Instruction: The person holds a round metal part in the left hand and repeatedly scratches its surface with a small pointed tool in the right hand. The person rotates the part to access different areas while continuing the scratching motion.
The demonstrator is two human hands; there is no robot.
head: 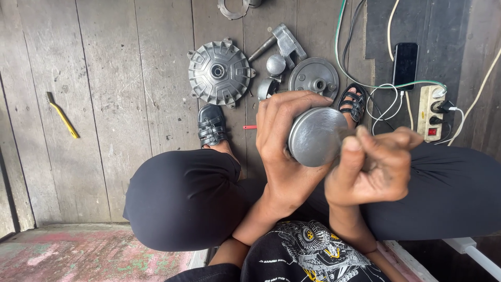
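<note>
My left hand (pixel 284 141) grips a round grey metal piston-like part (pixel 317 137), its flat top facing the camera. Pressed against the part's right edge is my right hand (pixel 373 167), its fingers curled shut with the thumb up; whether it holds anything is hidden. Both hands hover above my knees, over the wooden floor.
On the floor planks (pixel 115 104) lie a ribbed metal hub cover (pixel 218 72), a round metal plate (pixel 314 77), a hammer (pixel 277 43), small metal domes (pixel 275 65), a yellow brush (pixel 62 116), a phone (pixel 405 65) and a power strip (pixel 431 112) with cables. My sandalled feet (pixel 211 124) rest on the floor.
</note>
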